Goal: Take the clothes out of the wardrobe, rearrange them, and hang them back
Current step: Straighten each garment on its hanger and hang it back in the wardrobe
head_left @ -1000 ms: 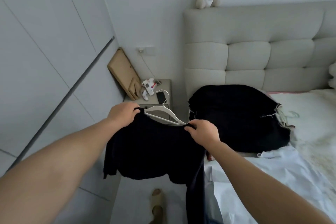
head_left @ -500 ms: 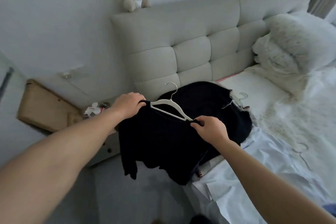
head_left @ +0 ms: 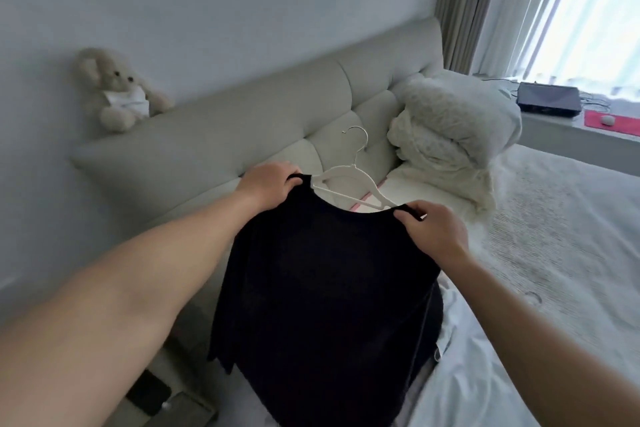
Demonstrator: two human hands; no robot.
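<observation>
Left hand [head_left: 268,185]: gripping the left shoulder of the black top [head_left: 325,288], fingers curled over the fabric at the end of the white hanger [head_left: 349,180].
Right hand [head_left: 431,230]: pinching the right shoulder of the same top, thumb and fingers closed on the cloth at the other end of the hanger.
Black top: hanging spread between both hands, held up over the near edge of the bed [head_left: 554,253], collar facing the headboard [head_left: 242,128], hem draping down out of clear sight.
Hanger: sitting inside the neckline, arms running under both shoulders, hook pointing up and away toward the pillows [head_left: 450,128].
Step in hand, as a judgement: seating the top squarely on the hanger before carrying it back to the wardrobe, which is out of view.
Doing it well: tugging each shoulder seam outward until lying evenly over the hanger ends; keeping the neckline centred on the hook stem; smoothing with light pulls rather than stretching the knit.
Watching for: one shoulder slipping off, likely on the right, where only a pinch is holding the cloth.
Nearby: stuffed bunny [head_left: 121,90] sitting on the headboard ledge, well apart from the work.
</observation>
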